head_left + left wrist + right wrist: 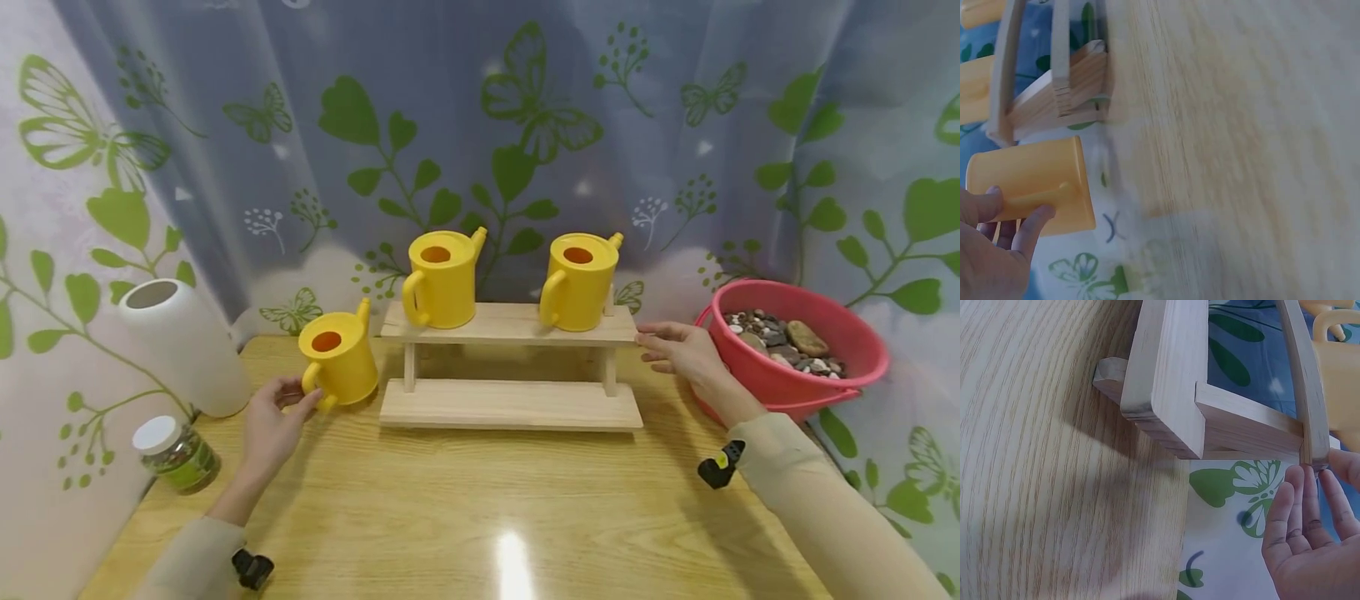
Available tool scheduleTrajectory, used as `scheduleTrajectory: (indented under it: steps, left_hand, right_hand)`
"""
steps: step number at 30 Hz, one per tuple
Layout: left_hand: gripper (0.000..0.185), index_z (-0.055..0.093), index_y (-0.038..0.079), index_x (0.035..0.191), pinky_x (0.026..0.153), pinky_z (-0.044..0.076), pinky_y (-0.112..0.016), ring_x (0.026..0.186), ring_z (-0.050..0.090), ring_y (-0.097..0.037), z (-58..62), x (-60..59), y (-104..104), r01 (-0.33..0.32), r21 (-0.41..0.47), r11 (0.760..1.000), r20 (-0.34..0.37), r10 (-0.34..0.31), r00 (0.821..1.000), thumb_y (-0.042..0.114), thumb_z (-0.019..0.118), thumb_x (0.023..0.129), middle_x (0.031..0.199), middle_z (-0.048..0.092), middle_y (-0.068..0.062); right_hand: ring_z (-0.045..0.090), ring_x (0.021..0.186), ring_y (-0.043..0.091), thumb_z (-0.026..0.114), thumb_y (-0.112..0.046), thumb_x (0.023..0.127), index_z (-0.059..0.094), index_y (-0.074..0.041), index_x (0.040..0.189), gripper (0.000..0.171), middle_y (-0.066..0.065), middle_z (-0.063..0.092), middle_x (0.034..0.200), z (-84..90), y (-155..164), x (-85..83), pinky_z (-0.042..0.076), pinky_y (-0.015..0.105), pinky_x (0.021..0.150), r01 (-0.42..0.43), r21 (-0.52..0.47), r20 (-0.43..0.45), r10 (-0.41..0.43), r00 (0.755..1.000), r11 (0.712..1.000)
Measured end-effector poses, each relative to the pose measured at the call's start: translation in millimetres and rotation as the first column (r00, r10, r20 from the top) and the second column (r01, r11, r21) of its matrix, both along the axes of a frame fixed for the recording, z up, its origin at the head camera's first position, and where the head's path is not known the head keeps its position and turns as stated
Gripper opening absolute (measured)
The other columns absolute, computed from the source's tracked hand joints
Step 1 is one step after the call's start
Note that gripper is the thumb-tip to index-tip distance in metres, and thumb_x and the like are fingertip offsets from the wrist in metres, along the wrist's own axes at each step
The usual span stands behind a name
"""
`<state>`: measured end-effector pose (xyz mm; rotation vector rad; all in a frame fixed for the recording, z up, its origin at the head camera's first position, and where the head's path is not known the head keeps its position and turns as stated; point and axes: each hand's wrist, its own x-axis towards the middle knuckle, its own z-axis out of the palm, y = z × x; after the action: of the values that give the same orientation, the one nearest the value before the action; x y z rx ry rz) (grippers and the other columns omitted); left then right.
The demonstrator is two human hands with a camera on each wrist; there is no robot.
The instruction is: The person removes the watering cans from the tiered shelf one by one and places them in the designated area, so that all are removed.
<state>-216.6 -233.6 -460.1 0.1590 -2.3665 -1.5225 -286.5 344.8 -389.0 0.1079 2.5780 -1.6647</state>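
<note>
A: Head view first, fingers? Quick.

B: Left hand has its thumb and fingers curled lightly round the handle of the small yellow plastic watering can that stands on the light wooden table, just left of the two-step pale wooden shelf. Right hand is nearly flat, fingers straight and close together, tips against the right end of the shelf's top board.

A: Counts?

B: Three yellow cans: the held one on the table, plus a left can on the top step and a right can on the top step. One white ceramic vase leaning at the left wall, one clear jar with a white lid, one red plastic basin of stones right of the shelf.

A: Left wrist view?

B: Blurry. Thumb and fingers pinch the can's handle, can body beside the shelf leg. How tight the pinch is, cannot tell.

A: Right wrist view?

B: Fingers straight, pressed side by side, tips touching the end of the top board. Palm holds nothing. One can is partly visible on that board.
</note>
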Motion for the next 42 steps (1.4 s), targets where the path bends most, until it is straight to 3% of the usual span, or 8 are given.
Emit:
scheduleTrajectory:
  steps: [6, 11, 17, 25, 31, 37, 42]
  left_hand:
    - [0.033, 0.062, -0.011, 0.126, 0.075, 0.065, -0.017, 0.080, 0.059, 0.015, -5.3, -23.5, 9.9, -0.030, 0.083, 0.996, 0.044, 0.027, 0.999, 0.008, 0.072, 0.100, 0.126, 0.065, -0.029]
    - [0.033, 0.061, -0.011, 0.125, 0.072, 0.065, -0.017, 0.074, 0.059, 0.014, -11.8, -34.1, 18.5, -0.068, 0.132, 0.989, 0.070, 0.059, 0.996, 0.006, 0.072, 0.099, 0.121, 0.065, -0.027]
    - [0.032, 0.062, -0.011, 0.124, 0.069, 0.061, -0.012, 0.078, 0.060, 0.008, -13.2, -38.9, 28.1, -0.076, 0.109, 0.991, 0.061, 0.070, 0.996, 0.005, 0.073, 0.099, 0.122, 0.066, -0.032]
    - [0.030, 0.064, -0.010, 0.123, 0.066, 0.055, -0.004, 0.095, 0.072, -0.020, -19.2, -43.3, 30.6, -0.065, 0.047, 0.997, 0.014, 0.065, 0.998, 0.005, 0.073, 0.098, 0.121, 0.068, -0.033]
    - [0.029, 0.064, -0.009, 0.122, 0.068, 0.055, -0.004, 0.103, 0.073, -0.032, -21.3, -42.8, 30.7, -0.050, 0.036, 0.998, 0.017, 0.050, 0.999, 0.005, 0.073, 0.098, 0.123, 0.069, -0.031]
    - [0.038, 0.064, -0.006, 0.129, 0.072, 0.049, 0.001, 0.114, 0.070, -0.041, -16.0, -42.2, 30.4, -0.021, 0.017, 1.000, 0.015, 0.021, 1.000, 0.014, 0.075, 0.099, 0.128, 0.069, -0.029]
    - [0.044, 0.064, -0.003, 0.133, 0.076, 0.050, 0.000, 0.104, 0.071, -0.020, 5.1, -46.1, 32.3, -0.032, 0.044, 0.999, -0.063, 0.035, 0.997, 0.021, 0.077, 0.099, 0.128, 0.070, -0.024]
  right_hand:
    - [0.071, 0.083, -0.004, 0.070, -0.035, 0.103, 0.054, 0.002, 0.150, 0.062, -0.032, 0.068, 0.088, -1.8, -1.6, -2.1, 0.063, 0.018, 0.077, -0.002, 0.014, 0.000, 0.002, 1.000, 1.000]
    - [0.071, 0.084, -0.003, 0.071, -0.034, 0.102, 0.054, 0.003, 0.150, 0.062, -0.029, 0.068, 0.090, -4.2, -0.9, -1.7, 0.063, 0.018, 0.076, -0.011, 0.002, 0.004, 0.011, 1.000, 1.000]
    - [0.072, 0.085, -0.002, 0.072, -0.036, 0.102, 0.054, 0.002, 0.150, 0.063, -0.030, 0.066, 0.091, -3.2, -2.3, -0.6, 0.063, 0.018, 0.078, 0.004, 0.005, 0.023, -0.004, 1.000, 1.000]
    - [0.071, 0.085, -0.002, 0.071, -0.036, 0.102, 0.054, 0.002, 0.150, 0.064, -0.030, 0.066, 0.091, 0.1, -4.5, -1.0, 0.063, 0.018, 0.078, 0.006, 0.003, 0.015, -0.006, 1.000, 1.000]
    - [0.071, 0.084, -0.002, 0.071, -0.035, 0.103, 0.054, 0.002, 0.150, 0.062, -0.030, 0.065, 0.091, 1.1, -4.8, -0.2, 0.063, 0.017, 0.077, 0.014, 0.004, 0.025, -0.014, 1.000, 1.000]
    - [0.072, 0.085, -0.002, 0.071, -0.036, 0.102, 0.054, 0.001, 0.150, 0.062, -0.030, 0.066, 0.092, 0.3, -3.0, -0.6, 0.063, 0.018, 0.078, 0.011, 0.005, 0.022, -0.011, 1.000, 1.000]
    - [0.072, 0.085, -0.002, 0.071, -0.035, 0.103, 0.054, 0.001, 0.149, 0.062, -0.030, 0.066, 0.092, -0.3, -1.5, -0.9, 0.063, 0.018, 0.078, 0.011, 0.007, 0.017, -0.011, 1.000, 1.000]
